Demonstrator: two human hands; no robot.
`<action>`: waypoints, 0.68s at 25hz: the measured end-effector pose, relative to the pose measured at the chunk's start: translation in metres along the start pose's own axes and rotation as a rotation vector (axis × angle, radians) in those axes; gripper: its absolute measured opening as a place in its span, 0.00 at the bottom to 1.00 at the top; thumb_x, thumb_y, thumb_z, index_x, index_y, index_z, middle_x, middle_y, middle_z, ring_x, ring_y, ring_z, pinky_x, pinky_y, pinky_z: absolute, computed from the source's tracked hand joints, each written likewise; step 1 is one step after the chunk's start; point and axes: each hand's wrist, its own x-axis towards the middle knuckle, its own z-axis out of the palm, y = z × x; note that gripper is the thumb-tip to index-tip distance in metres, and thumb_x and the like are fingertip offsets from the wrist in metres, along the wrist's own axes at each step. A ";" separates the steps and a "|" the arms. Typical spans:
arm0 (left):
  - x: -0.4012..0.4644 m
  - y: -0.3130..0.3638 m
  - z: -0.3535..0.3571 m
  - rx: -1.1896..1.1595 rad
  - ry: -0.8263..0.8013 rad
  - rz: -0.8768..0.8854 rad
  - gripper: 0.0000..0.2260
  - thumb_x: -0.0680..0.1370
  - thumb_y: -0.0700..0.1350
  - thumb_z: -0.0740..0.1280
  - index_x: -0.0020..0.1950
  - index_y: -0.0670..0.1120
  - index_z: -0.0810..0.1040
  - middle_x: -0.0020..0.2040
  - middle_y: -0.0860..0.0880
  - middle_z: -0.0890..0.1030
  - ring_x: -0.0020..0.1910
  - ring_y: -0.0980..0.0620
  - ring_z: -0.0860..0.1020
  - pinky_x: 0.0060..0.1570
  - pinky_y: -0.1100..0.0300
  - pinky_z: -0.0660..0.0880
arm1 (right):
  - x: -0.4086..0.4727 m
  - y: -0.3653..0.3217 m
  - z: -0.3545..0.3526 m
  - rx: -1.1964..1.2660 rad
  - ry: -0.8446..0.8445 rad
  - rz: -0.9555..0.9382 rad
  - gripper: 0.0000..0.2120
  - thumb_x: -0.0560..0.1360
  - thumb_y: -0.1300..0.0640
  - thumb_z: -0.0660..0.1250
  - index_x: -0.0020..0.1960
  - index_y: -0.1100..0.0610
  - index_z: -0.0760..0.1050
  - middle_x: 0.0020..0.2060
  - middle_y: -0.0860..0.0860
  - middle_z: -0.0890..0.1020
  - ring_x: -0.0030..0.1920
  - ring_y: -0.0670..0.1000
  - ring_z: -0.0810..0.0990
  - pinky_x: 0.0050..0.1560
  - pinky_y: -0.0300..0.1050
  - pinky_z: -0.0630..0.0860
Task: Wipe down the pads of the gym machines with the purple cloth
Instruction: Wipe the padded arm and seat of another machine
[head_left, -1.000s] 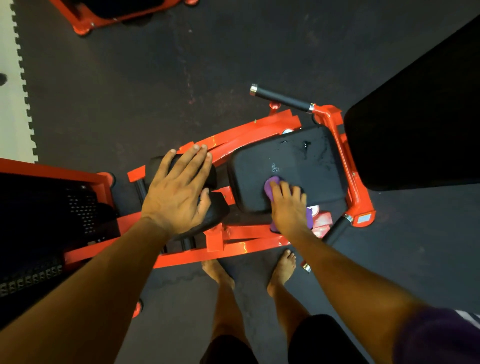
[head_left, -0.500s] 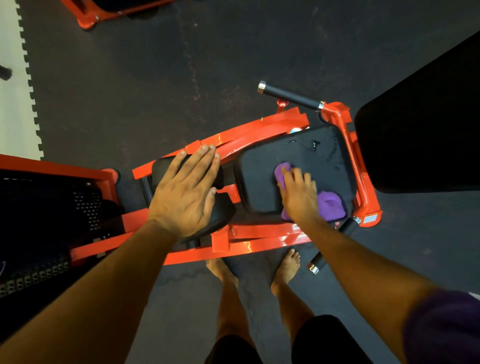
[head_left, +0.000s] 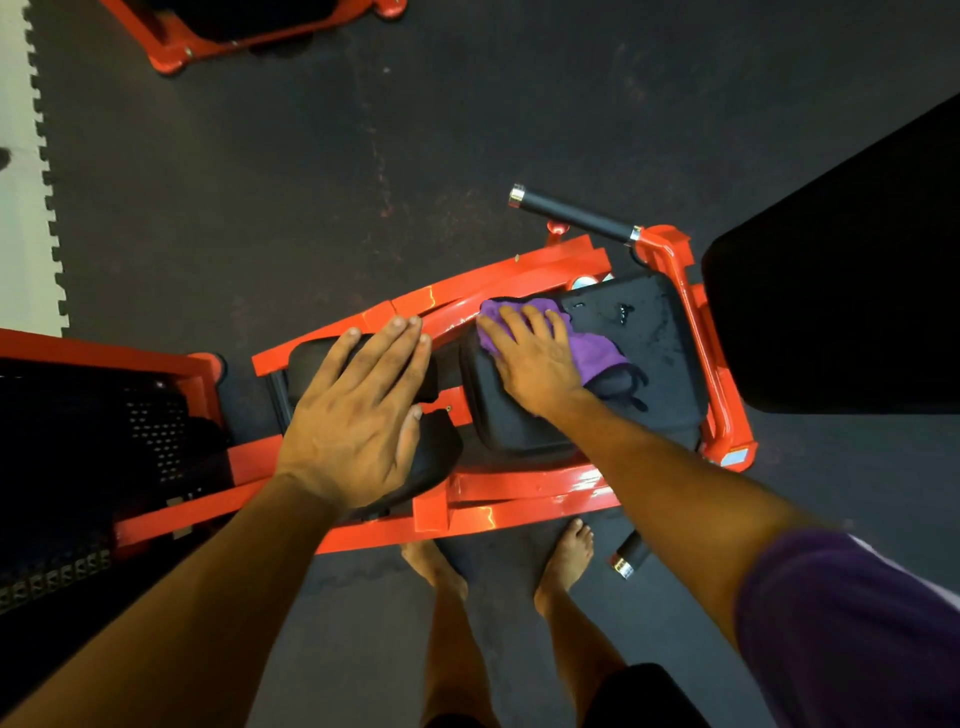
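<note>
Mid-wipe: right hand (head_left: 535, 358), fingers flat, presses purple cloth (head_left: 597, 351) at seat pad's (head_left: 660, 353) far-left corner. Left hand (head_left: 353, 415) flat on roller pad (head_left: 431, 457), gripping nothing. Next: probably sweep toward the wet right edge.

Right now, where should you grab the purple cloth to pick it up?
Probably pinch the bunched free end of the purple cloth, coming from the right. It lies loose on the seat pad, while the right hand presses flat on the other end.
</note>
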 end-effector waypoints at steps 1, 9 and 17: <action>0.000 -0.001 0.000 -0.001 0.005 0.003 0.29 0.81 0.50 0.54 0.80 0.38 0.64 0.82 0.40 0.63 0.82 0.43 0.59 0.78 0.39 0.59 | 0.003 0.017 -0.001 -0.049 -0.005 -0.034 0.26 0.76 0.53 0.61 0.74 0.48 0.69 0.66 0.52 0.75 0.60 0.60 0.74 0.59 0.58 0.71; -0.001 -0.003 0.003 -0.022 -0.006 -0.007 0.29 0.81 0.50 0.54 0.80 0.38 0.64 0.82 0.40 0.63 0.82 0.43 0.58 0.79 0.39 0.58 | -0.005 0.100 -0.019 -0.035 -0.125 0.485 0.30 0.72 0.66 0.65 0.74 0.54 0.69 0.64 0.58 0.73 0.55 0.65 0.73 0.52 0.60 0.73; -0.002 -0.001 0.001 -0.004 -0.001 -0.008 0.30 0.80 0.50 0.55 0.81 0.38 0.64 0.81 0.40 0.63 0.82 0.43 0.59 0.79 0.39 0.58 | -0.013 0.088 -0.027 0.089 -0.107 0.430 0.29 0.75 0.65 0.65 0.75 0.53 0.68 0.62 0.57 0.73 0.53 0.64 0.73 0.52 0.61 0.73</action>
